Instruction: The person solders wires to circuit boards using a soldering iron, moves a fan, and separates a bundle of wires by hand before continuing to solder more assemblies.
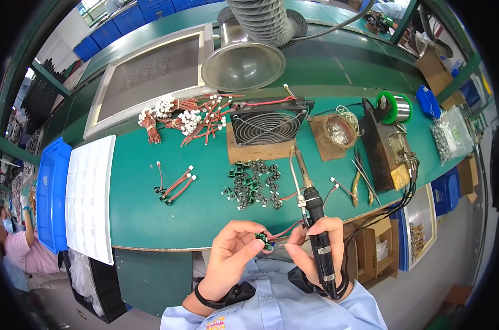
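Observation:
Close to my chest, at the table's near edge, my left hand (232, 254) pinches a small green circuit board (263, 241) between thumb and fingertips. A red wire (285, 230) runs from that board toward my right hand (301, 257). My right hand is closed around a black-handled soldering iron (315, 206), whose metal tip points up and away from me. Whether those fingers also hold the wire is hard to see. Beyond my hands lies a pile of small boards (252, 184) with black parts. Left of it sit a few boards with red wires attached (175, 187).
Bundled red wires with white connectors (178, 118) lie behind, beside a black fan (268, 124) and an exhaust hood (244, 66). Rightward are a solder dish (340, 132), tweezers (365, 179), a soldering station (387, 148) and a solder spool (395, 108). A white tray (90, 192) stands left.

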`<state>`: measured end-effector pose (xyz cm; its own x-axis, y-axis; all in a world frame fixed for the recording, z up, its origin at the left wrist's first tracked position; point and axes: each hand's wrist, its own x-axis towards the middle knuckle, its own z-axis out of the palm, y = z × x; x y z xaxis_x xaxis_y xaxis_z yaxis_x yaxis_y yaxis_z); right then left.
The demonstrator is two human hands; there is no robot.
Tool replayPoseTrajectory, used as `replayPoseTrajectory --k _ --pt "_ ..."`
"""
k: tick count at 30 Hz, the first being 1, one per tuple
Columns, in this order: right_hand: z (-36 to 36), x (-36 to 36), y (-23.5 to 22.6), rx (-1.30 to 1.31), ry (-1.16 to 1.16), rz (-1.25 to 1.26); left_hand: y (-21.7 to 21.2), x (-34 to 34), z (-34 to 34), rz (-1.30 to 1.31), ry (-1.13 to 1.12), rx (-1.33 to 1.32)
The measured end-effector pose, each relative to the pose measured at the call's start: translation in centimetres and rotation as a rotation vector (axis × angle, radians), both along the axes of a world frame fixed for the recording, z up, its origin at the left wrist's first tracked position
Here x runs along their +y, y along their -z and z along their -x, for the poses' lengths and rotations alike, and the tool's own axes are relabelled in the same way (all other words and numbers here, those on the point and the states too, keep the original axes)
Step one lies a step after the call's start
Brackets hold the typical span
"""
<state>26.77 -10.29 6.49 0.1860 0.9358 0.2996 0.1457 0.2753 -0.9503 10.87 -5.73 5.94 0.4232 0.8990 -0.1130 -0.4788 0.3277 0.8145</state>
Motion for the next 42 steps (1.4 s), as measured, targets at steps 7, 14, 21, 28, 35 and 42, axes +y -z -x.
replayPoseTrajectory --k 7,14,21,28,35,42 --pt "0.5 0.0 0.1 0.013 -0.087 0.024 1.6 0.5 0.7 0.204 0.213 -0.25" --pt "0.5 0.4 -0.4 -0.172 -0.091 -0.055 3.0 0.8 0.6 0.258 0.311 -0.466" --pt "0.9 0.6 -0.2 -0.192 -0.069 -0.129 2.3 0.7 0.2 0.249 0.298 -0.431" --pt "0.7 0.3 -0.2 -0.226 -0.049 -0.138 2.5 0.6 0.3 0.258 0.289 -0.372" --pt "0.5 0.2 -0.1 -0.215 -0.052 -0.131 2.4 0.6 0.4 0.264 0.288 -0.346" --pt "0.7 0.8 0.1 -0.171 0.026 -0.228 2.4 0.5 0.2 0.234 0.274 -0.331"
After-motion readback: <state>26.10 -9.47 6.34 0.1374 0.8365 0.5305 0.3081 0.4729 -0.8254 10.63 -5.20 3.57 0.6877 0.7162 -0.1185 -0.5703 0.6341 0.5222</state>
